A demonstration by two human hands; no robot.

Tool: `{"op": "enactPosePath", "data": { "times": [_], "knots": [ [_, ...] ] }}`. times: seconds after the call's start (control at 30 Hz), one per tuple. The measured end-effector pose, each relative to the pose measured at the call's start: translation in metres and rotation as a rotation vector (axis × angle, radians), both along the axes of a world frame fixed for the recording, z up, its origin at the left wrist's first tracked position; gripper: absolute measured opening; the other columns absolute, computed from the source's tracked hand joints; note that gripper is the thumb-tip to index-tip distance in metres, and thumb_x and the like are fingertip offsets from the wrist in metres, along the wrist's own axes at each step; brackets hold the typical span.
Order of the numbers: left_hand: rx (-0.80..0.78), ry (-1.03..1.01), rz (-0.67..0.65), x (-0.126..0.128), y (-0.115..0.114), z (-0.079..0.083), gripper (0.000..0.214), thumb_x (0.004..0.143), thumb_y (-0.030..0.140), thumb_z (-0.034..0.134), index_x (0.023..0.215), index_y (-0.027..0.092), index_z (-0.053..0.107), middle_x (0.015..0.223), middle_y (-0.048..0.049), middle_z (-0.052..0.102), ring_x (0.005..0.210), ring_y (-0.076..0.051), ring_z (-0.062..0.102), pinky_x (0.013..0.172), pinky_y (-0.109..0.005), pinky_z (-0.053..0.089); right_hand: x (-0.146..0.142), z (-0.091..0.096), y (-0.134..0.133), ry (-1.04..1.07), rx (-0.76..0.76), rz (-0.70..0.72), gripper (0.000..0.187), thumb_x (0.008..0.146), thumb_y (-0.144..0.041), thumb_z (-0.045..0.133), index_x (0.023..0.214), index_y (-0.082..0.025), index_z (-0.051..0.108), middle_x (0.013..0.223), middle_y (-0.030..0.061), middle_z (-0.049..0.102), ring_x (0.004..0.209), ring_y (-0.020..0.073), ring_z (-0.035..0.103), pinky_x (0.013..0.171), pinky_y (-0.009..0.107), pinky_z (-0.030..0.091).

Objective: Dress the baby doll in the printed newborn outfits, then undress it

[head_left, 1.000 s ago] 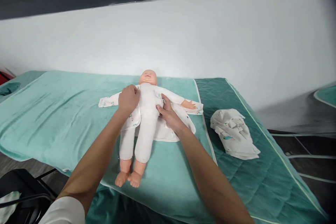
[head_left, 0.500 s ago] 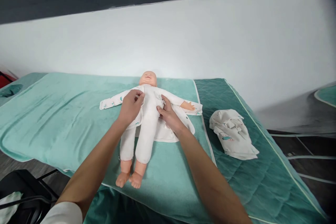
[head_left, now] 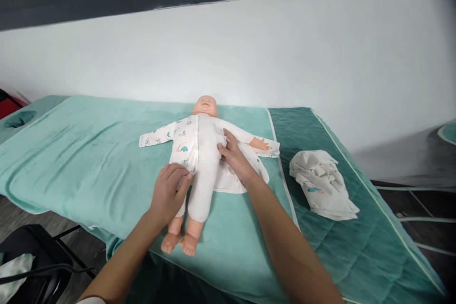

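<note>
A baby doll [head_left: 206,185] in white underclothes lies on its back, head toward the wall and bare feet toward me. A white baby jacket [head_left: 184,140] with a small teal print covers one side of its chest. On the other side the jacket's flap is spread out flat on the bed, under the doll's arm. My left hand [head_left: 171,190] is closed at the jacket's lower front corner, thumb and fingers pinching the edge. My right hand [head_left: 233,152] grips the doll's side at the waist, its thumb on the white cloth and some fingertips hidden.
A green padded bed [head_left: 92,152] stands against a white wall [head_left: 228,52]. Folded white printed clothing [head_left: 324,185] lies on its darker quilted part [head_left: 356,242] to the right. A black chair [head_left: 35,251] with a cloth on it stands at the lower left.
My left hand has moved from the doll's chest down to the jacket's lower corner, uncovering the printed front. My right hand stays at the doll's side. The view has shifted slightly.
</note>
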State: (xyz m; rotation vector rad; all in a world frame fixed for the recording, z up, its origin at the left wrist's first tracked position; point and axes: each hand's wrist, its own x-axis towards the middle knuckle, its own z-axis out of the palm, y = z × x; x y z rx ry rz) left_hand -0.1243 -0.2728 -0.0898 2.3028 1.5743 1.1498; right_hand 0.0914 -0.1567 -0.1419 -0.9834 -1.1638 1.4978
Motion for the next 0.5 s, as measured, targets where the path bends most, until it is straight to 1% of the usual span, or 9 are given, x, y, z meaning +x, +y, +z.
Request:
{"op": "enactPosePath", "data": {
  "times": [0.07, 0.13, 0.2, 0.27, 0.3, 0.37, 0.43, 0.5],
  "knots": [
    [0.028, -0.066, 0.017, -0.003, 0.011, 0.004, 0.011, 0.099, 0.026, 0.052, 0.095, 0.026, 0.063, 0.098, -0.0039, 0.069, 0.096, -0.021, 0.063, 0.086, -0.039, 0.053, 0.0, 0.002, -0.001, -0.02, 0.007, -0.006, 0.089, 0.085, -0.057, 0.069, 0.158, -0.038, 0.022, 0.148, 0.0059, 0.053, 0.126, 0.0265, 0.059, 0.106, 0.049, 0.053],
    [0.047, -0.095, 0.052, -0.004, 0.028, 0.01, 0.013, 0.099, 0.027, 0.051, 0.1, 0.026, 0.063, 0.107, -0.0053, 0.069, 0.105, -0.021, 0.063, 0.093, -0.039, 0.053, 0.002, 0.005, -0.003, -0.064, 0.027, -0.018, 0.087, 0.086, -0.058, 0.068, 0.158, -0.035, 0.025, 0.142, 0.0072, 0.058, 0.122, 0.0264, 0.062, 0.104, 0.048, 0.054],
    [0.051, -0.08, 0.073, 0.0, 0.051, 0.018, 0.017, 0.099, 0.028, 0.048, 0.107, 0.025, 0.063, 0.116, -0.0067, 0.068, 0.115, -0.021, 0.062, 0.102, -0.04, 0.051, 0.008, 0.009, -0.003, -0.153, 0.073, -0.048, 0.078, 0.087, -0.06, 0.065, 0.154, -0.031, 0.037, 0.131, 0.0078, 0.065, 0.113, 0.0265, 0.066, 0.101, 0.048, 0.056],
    [0.029, -0.016, 0.053, 0.011, 0.077, 0.028, 0.022, 0.099, 0.028, 0.047, 0.114, 0.024, 0.062, 0.123, -0.0076, 0.067, 0.121, -0.022, 0.06, 0.108, -0.04, 0.048, 0.019, 0.013, -0.002, -0.282, 0.143, -0.117, 0.061, 0.089, -0.063, 0.062, 0.138, -0.028, 0.056, 0.115, 0.0074, 0.072, 0.101, 0.0264, 0.07, 0.096, 0.047, 0.056],
    [0.01, 0.032, 0.013, 0.02, 0.091, 0.034, 0.024, 0.098, 0.026, 0.046, 0.116, 0.023, 0.062, 0.125, -0.0075, 0.067, 0.123, -0.022, 0.059, 0.11, -0.04, 0.046, 0.026, 0.014, -0.002, -0.347, 0.176, -0.169, 0.053, 0.09, -0.063, 0.059, 0.127, -0.026, 0.064, 0.107, 0.007, 0.074, 0.095, 0.0259, 0.071, 0.093, 0.047, 0.057],
    [-0.044, 0.162, -0.082, 0.04, 0.116, 0.045, 0.026, 0.098, 0.024, 0.047, 0.119, 0.021, 0.062, 0.129, -0.0078, 0.066, 0.126, -0.023, 0.057, 0.112, -0.04, 0.044, 0.042, 0.017, 0.001, -0.45, 0.218, -0.314, 0.044, 0.092, -0.063, 0.055, 0.107, -0.024, 0.07, 0.094, 0.0059, 0.075, 0.084, 0.0238, 0.072, 0.086, 0.043, 0.057],
    [-0.112, 0.313, -0.193, 0.066, 0.136, 0.054, 0.028, 0.098, 0.025, 0.047, 0.121, 0.019, 0.062, 0.13, -0.0089, 0.066, 0.127, -0.024, 0.056, 0.109, -0.039, 0.045, 0.059, 0.019, 0.003, -0.522, 0.235, -0.503, 0.04, 0.094, -0.059, 0.051, 0.097, -0.023, 0.07, 0.087, 0.0048, 0.075, 0.079, 0.0217, 0.071, 0.081, 0.038, 0.057],
    [-0.146, 0.488, -0.278, 0.094, 0.152, 0.058, 0.029, 0.099, 0.026, 0.048, 0.122, 0.015, 0.062, 0.13, -0.0111, 0.065, 0.125, -0.026, 0.056, 0.104, -0.04, 0.047, 0.076, 0.02, 0.006, -0.602, 0.256, -0.69, 0.032, 0.093, -0.05, 0.052, 0.093, -0.022, 0.068, 0.084, 0.0042, 0.074, 0.079, 0.0207, 0.07, 0.079, 0.035, 0.055]
  ]
}}
